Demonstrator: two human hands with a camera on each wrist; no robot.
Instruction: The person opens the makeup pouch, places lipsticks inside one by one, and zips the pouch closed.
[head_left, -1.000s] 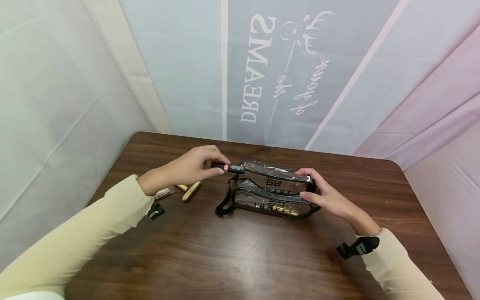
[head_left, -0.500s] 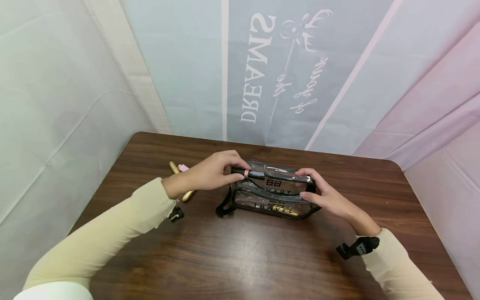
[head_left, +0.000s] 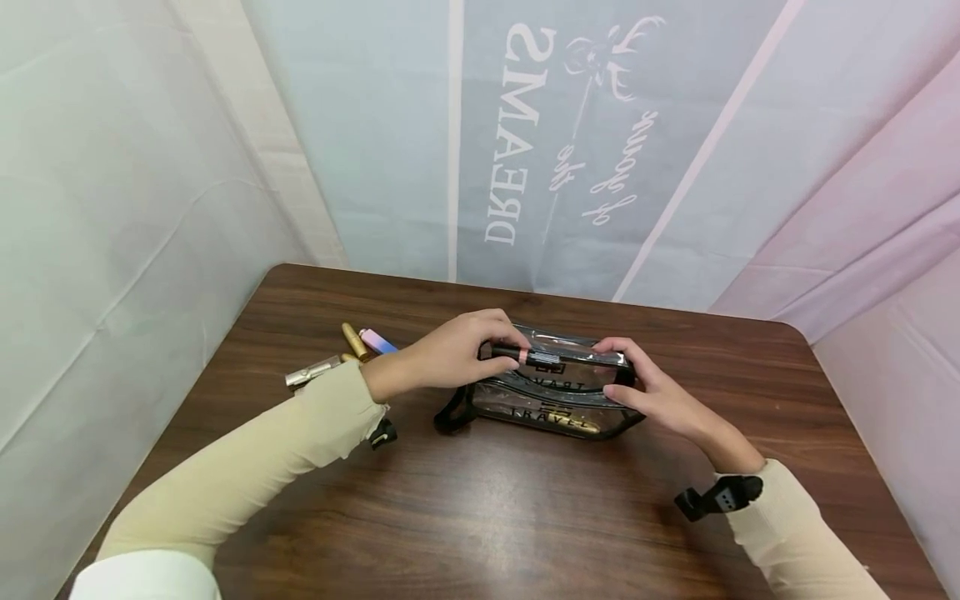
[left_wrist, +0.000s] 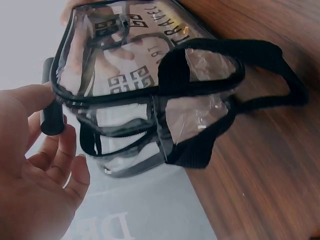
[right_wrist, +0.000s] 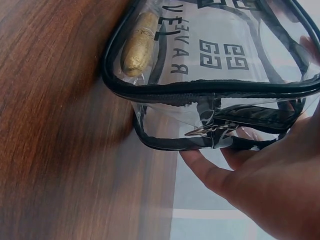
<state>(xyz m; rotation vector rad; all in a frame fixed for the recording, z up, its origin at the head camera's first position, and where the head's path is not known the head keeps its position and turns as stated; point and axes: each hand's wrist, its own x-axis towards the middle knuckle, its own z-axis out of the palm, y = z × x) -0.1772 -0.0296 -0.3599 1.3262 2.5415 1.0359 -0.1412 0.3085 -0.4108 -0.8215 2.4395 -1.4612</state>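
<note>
Rightward since the earlier frame, the left hand (head_left: 453,350) has carried the black tube (head_left: 542,357) along the bag's (head_left: 498,405) top, right of centre. Its thumb and fingers pinch the tube; the right hand (head_left: 651,385) grips the bag's right end, thumb and fingers apart.

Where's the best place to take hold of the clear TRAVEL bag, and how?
The clear bag is probably best gripped at its upper right end, coming from the right, as the right hand does: the black-trimmed upper edges give thumb and forefinger something to hold, while the left hand and black tube occupy the left part.
</note>
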